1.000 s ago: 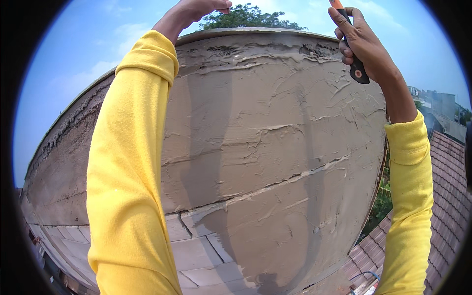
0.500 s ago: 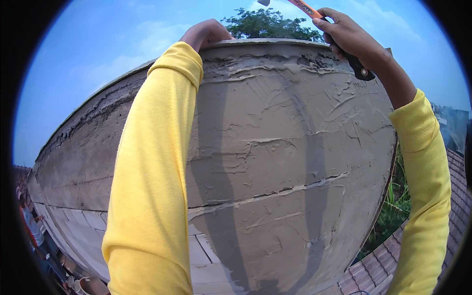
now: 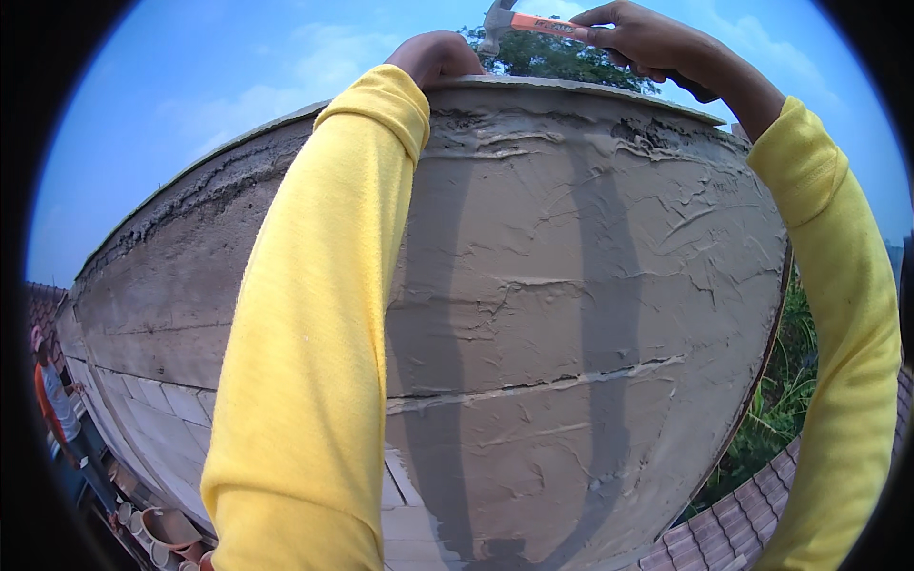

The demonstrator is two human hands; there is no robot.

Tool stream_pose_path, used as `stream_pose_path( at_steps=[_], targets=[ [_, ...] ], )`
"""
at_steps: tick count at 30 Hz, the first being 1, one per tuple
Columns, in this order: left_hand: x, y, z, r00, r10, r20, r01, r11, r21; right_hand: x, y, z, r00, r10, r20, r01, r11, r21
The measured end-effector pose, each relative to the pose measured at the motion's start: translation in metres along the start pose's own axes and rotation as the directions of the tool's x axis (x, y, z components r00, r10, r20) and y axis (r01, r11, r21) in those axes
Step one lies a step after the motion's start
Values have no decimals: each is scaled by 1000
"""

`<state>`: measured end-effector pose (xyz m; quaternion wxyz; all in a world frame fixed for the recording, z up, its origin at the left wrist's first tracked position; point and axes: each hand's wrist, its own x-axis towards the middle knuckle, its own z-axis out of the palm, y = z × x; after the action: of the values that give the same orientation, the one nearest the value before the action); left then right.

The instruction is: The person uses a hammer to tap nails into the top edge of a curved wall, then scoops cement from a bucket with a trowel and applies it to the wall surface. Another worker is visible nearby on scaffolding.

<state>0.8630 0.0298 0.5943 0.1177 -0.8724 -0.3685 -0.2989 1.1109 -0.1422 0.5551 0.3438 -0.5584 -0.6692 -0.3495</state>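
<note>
Above the wall's top edge, my right hand (image 3: pixel 647 38) is closed round the handle of a claw hammer (image 3: pixel 538 23). Its handle is orange and black, and its grey metal head hangs just right of my left hand (image 3: pixel 440 55). That hand is bent over the thin pale board (image 3: pixel 581 88) along the top of the wall. Its fingers are out of sight at the far side, so what they hold, if anything, does not show. Below the board, the wall (image 3: pixel 533 228) has rough grey plaster with ridges and trowel marks.
Bare pale blocks (image 3: pixel 181 404) show at the wall's lower left. A person (image 3: pixel 62 400) stands at the far left, near several buckets (image 3: pixel 171 526). Tiled roofing (image 3: pixel 733 519) and green plants (image 3: pixel 776 400) lie at the right. A tree (image 3: pixel 562 59) rises behind.
The hammer has swung from a steep tilt to nearly level, its head now close to my left hand. My left hand stays at the board while the whole view has shifted slightly.
</note>
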Motion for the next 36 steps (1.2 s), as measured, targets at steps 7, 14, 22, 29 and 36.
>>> stream_pose_path(
  at_steps=[7, 14, 22, 29, 36],
  targets=[
    [-8, 18, 9, 996, -75, -42, 71, 994, -81, 9, 15, -16, 993, 38, -110, -33, 999, 40],
    [14, 7, 11, 987, -109, -120, 117, 991, 70, 8, 12, -14, 1000, -20, 3, 20, 1000, 18],
    [-61, -11, -27, 994, 26, -110, 0, 972, 234, 10, 37, -16, 970, 82, -229, -42, 983, 176],
    [-76, -29, -24, 991, -58, -120, 60, 998, 12, 6, 5, -7, 998, -21, -53, 26, 996, 87],
    [-73, -19, -22, 989, -59, -134, 59, 998, -7, 19, 50, -22, 961, -53, -270, 176, 873, 455]
  ],
)
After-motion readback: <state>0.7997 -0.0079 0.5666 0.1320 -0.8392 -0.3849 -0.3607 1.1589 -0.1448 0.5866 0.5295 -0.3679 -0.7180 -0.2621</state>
